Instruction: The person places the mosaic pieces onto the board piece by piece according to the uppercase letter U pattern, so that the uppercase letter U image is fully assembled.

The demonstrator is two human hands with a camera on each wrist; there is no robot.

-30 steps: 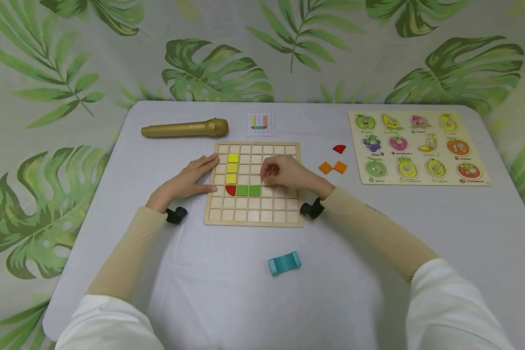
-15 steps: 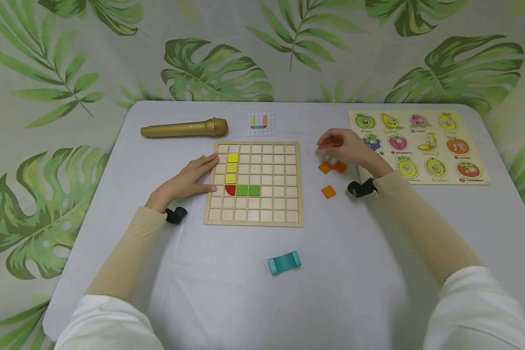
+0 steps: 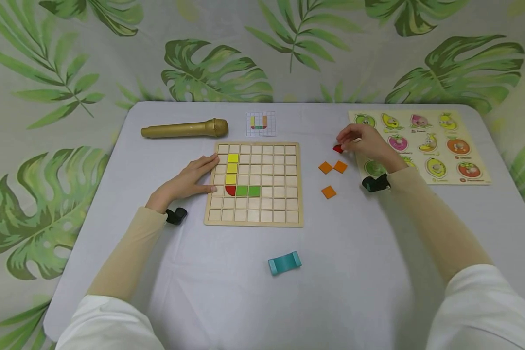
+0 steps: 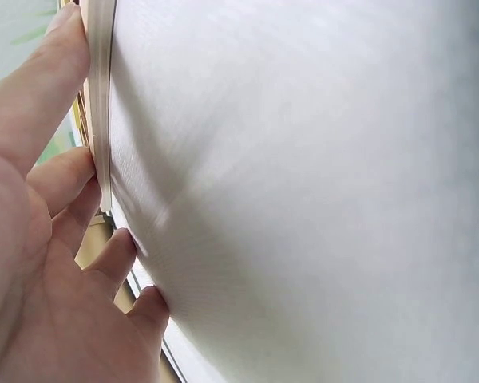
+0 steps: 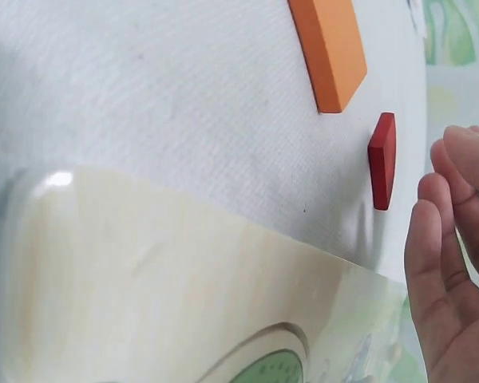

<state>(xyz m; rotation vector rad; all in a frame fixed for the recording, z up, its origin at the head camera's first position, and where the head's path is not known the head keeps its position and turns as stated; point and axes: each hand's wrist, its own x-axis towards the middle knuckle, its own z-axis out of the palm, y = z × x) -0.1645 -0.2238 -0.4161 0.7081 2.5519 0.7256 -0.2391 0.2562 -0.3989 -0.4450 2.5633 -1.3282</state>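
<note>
My left hand rests its outstretched fingers and thumb along the left edge of a wooden grid board. In the left wrist view the fingertips meet the board's side. Set in the grid are yellow square tiles in a column, a red quarter-circle tile below them and two green square tiles beside it. Over at the right, my right hand hovers at a loose red quarter-circle tile. The right wrist view shows a gap between its bent fingers and that red tile.
Three orange square tiles lie right of the board. A fruit puzzle board sits at the far right, partly under the right hand. Behind the grid are a gold toy microphone and a pattern card; a teal curved block lies in front.
My right hand has left the grid board and moved right to the loose red tile. The front orange tile, earlier hidden by the wrist, now shows. My left hand stays put.
</note>
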